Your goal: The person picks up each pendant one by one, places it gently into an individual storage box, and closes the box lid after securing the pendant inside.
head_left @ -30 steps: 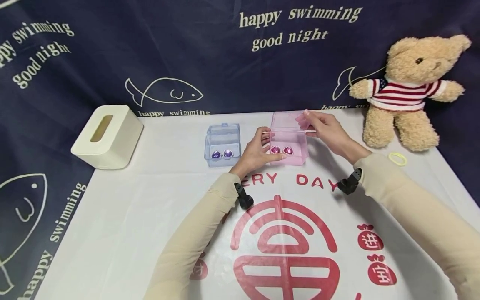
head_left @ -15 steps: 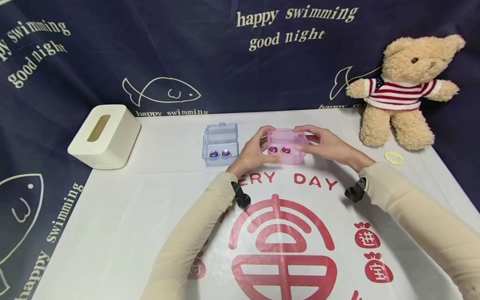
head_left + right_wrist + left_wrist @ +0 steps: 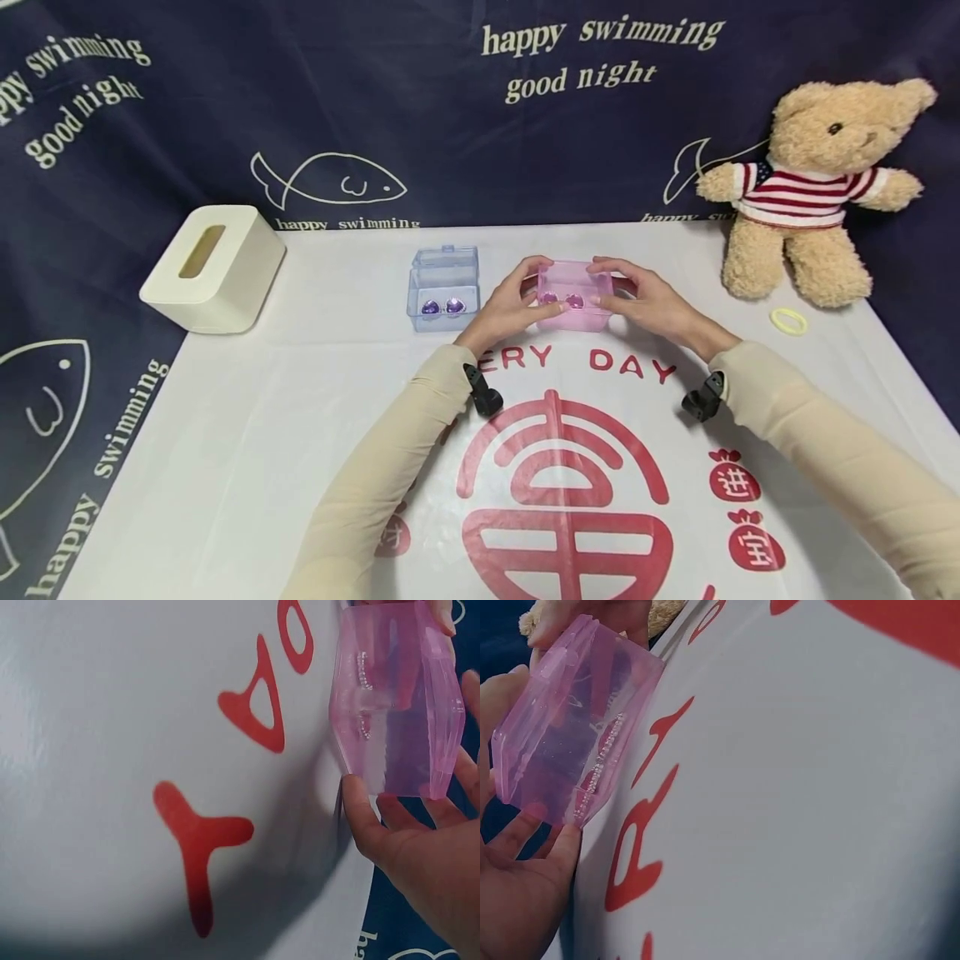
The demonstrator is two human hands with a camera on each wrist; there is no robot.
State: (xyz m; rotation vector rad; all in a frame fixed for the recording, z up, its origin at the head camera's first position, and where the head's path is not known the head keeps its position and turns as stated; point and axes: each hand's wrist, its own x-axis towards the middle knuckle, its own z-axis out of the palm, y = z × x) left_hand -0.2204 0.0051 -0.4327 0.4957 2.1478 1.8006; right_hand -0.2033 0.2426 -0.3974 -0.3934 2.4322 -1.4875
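Note:
A small clear pink plastic box (image 3: 576, 277) stands on the table with its lid down over the top. Two pink gems with beaded edges (image 3: 573, 302) show through its front wall. My left hand (image 3: 512, 305) holds the box by its left side, thumb along the front and fingers up at the lid. From the right, my right hand (image 3: 654, 302) grips the other side in much the same way. In the left wrist view the pink box (image 3: 555, 727) shows lid and body together, and the right wrist view has the box (image 3: 397, 697) between both hands.
Left of the hands, a clear blue box (image 3: 444, 287) stands with its lid up and two purple gems (image 3: 454, 307) inside. A white tissue box (image 3: 217, 271) is at the far left. A teddy bear (image 3: 806, 196) sits at the right, near a yellow ring (image 3: 789, 322).
The pink box's raised lid has come down over the body. My right hand has moved from the lid's upper corner to the box's right side; the left hand stays at the left side.

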